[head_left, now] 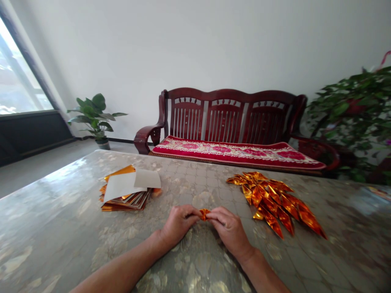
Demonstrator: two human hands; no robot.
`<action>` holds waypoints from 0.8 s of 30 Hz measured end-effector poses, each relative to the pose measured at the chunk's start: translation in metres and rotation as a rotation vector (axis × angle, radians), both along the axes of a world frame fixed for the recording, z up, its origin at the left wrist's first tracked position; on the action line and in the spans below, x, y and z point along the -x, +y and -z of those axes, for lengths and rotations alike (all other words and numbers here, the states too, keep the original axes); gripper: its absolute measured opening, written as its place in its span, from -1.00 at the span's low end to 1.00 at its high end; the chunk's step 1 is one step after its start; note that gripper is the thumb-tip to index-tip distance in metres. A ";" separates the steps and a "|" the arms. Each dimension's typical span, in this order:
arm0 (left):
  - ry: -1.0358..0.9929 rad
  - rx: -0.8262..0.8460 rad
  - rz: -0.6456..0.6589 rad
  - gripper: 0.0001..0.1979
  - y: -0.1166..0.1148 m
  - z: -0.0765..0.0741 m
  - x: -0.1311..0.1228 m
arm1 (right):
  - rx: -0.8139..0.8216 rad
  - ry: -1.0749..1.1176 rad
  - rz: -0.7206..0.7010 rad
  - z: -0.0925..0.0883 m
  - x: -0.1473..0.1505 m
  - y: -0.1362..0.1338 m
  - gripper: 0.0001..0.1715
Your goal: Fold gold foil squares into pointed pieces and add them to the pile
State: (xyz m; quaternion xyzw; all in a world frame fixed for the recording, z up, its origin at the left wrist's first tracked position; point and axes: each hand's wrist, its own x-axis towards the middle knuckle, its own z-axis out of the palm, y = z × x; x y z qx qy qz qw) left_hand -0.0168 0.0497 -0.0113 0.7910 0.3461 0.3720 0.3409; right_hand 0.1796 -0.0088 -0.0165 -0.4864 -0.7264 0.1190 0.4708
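Note:
A small folded piece of shiny orange-gold foil paper point(204, 214) is pinched between my two hands, just above the table in front of me. My left hand point(181, 223) grips its left end with thumb and fingers. On the other side, my right hand point(227, 228) pinches the right end. Both hands cover the ends, so only the pleated-looking middle shows. To the right lies a heap of folded foil paper pieces point(271, 199), pointed at their ends. A loose stack of foil paper sheets point(125, 195), some with the pale side up, rests to the left.
The table point(76, 244) has a patterned, glossy cover. Behind it stands a dark red wooden bench point(226, 116) with a red floral cushion point(238, 151). A potted plant point(96, 116) is at the back left, a larger leafy plant point(354, 106) at the right.

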 end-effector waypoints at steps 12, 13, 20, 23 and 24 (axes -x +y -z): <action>-0.128 0.262 -0.024 -0.91 -0.001 0.013 -0.009 | -0.091 0.064 0.012 0.002 0.006 0.002 -0.79; -0.138 0.269 -0.019 -0.91 -0.001 0.014 -0.009 | -0.095 0.068 0.009 0.001 0.006 0.002 -0.79; -0.155 0.270 0.004 -0.90 -0.003 0.012 -0.008 | -0.094 0.073 -0.030 0.004 0.007 -0.001 -0.76; -0.175 0.284 -0.006 -0.90 -0.004 0.011 -0.008 | -0.101 0.070 -0.020 0.004 0.008 -0.001 -0.74; -0.181 0.282 -0.009 -0.90 -0.005 0.011 -0.008 | -0.107 0.069 -0.015 0.003 0.009 -0.001 -0.74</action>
